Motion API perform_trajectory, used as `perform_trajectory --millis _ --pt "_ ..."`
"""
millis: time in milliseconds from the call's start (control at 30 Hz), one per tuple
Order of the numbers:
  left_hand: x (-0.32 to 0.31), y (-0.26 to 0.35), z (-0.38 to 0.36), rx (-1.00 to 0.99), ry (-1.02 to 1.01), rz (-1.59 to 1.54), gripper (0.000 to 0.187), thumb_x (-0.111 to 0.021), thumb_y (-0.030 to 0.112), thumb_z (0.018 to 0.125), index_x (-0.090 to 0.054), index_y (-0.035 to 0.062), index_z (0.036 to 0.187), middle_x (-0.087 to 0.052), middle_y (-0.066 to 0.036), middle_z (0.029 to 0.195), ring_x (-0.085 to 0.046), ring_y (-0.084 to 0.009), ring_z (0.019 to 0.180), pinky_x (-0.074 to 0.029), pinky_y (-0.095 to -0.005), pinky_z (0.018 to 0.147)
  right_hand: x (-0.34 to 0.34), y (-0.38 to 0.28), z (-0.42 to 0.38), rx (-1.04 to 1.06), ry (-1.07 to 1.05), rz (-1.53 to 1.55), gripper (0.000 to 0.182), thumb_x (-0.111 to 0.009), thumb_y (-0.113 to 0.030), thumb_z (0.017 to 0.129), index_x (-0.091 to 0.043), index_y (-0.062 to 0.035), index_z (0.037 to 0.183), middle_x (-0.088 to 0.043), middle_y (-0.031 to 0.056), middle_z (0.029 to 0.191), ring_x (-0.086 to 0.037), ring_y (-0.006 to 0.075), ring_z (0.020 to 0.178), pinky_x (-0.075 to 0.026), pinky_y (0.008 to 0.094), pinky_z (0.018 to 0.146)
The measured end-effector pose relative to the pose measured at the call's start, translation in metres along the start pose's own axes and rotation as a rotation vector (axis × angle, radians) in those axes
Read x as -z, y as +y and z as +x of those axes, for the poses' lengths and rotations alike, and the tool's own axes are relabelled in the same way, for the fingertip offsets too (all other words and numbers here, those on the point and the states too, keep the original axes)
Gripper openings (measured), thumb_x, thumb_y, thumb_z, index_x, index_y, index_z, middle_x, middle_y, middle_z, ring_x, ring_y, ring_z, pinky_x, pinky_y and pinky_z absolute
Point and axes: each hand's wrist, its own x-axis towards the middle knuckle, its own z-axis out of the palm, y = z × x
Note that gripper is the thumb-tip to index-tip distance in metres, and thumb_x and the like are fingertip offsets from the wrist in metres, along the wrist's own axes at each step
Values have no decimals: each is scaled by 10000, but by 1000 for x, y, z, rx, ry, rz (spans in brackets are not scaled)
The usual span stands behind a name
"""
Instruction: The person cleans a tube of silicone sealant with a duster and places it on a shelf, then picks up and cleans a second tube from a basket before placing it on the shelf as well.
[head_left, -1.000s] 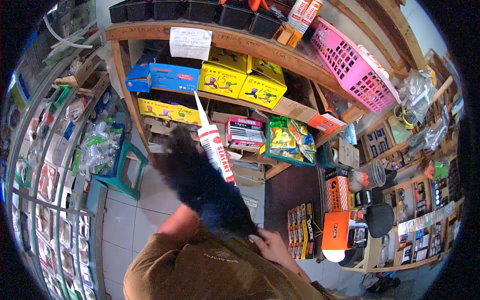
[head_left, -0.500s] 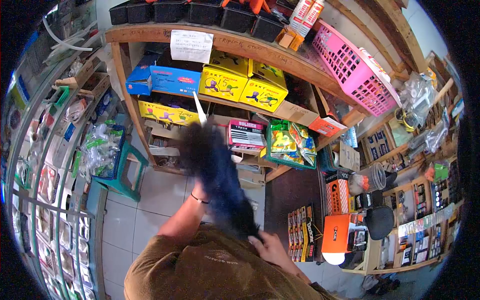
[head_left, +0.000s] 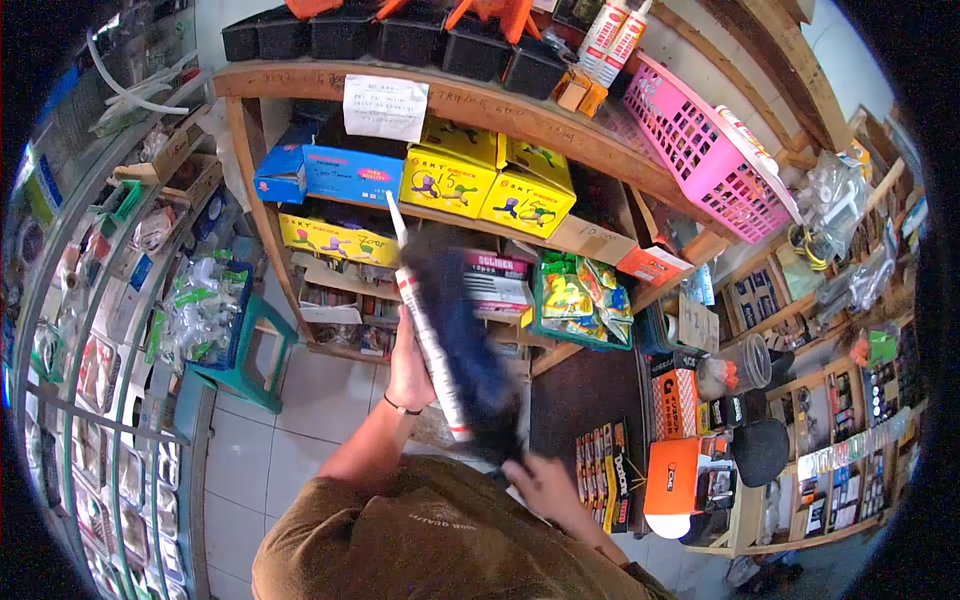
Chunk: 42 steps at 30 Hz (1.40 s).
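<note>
My left hand (head_left: 408, 368) is wrapped round a white sealant tube (head_left: 436, 372) with red print. The tube stands nearly upright, its long pale nozzle (head_left: 397, 218) pointing up in front of the shelf. In my right hand (head_left: 546, 488) is the handle end of a dark, fluffy duster (head_left: 470, 340), blurred by motion. The duster's head lies along the right side of the tube and hides part of it. My right fingers are closed round the handle.
Ahead stands a wooden shelf (head_left: 500, 88) with yellow boxes (head_left: 450, 185), a blue box (head_left: 350, 175) and a pink basket (head_left: 700, 150). A green stool (head_left: 262, 375) is at left, beside a glass case (head_left: 110, 430). An orange box (head_left: 672, 475) sits at right.
The duster has shifted right and slightly down, uncovering the sealant tube and my left hand's grip on it. My right hand has moved slightly right.
</note>
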Motion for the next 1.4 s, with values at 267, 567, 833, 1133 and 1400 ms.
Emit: perform_trajectory --millis 267,567,833,1133,1400 --pt "24 8 -9 -18 189 -157 561 -352 595 806 -481 79 984 -548 -59 804 -547 -226 689 -473 -393 643 -1 49 12 33 35 162 287 -546 -244 829 -496 -12 667 -470 61 485 -408 116 388 -349 283 399" --pt "21 12 -44 -13 88 228 649 -288 620 808 -453 30 1022 -517 -87 838 -525 -194 711 -458 -346 636 42 20 93 -81 27 699 256 -493 -224 863 -431 -55 680 -463 21 533 -424 110 359 -332 239 347" --pt "30 -8 -49 -15 -28 236 722 -409 628 757 -414 -11 1092 -514 -103 904 -532 -199 766 -455 -344 655 67 -74 247 180 133 621 218 -539 -233 805 -455 -76 678 -429 -2 462 -401 97 335 -300 234 321" --pt "22 2 -68 -164 -41 421 590 -613 355 750 -334 45 1167 -516 -127 896 -544 -234 827 -502 -368 616 55 -112 241 620 659 -130 466 -562 -253 785 -424 -2 1153 -439 204 1129 -446 330 1047 -367 384 880" --pt "-65 19 -45 -441 -89 816 580 -414 408 838 -335 -38 1200 -509 -198 1085 -528 -227 949 -428 -330 816 3 -76 91 401 -291 772 633 -603 -216 787 -255 0 1270 -465 124 1120 -474 160 999 -409 324 818"
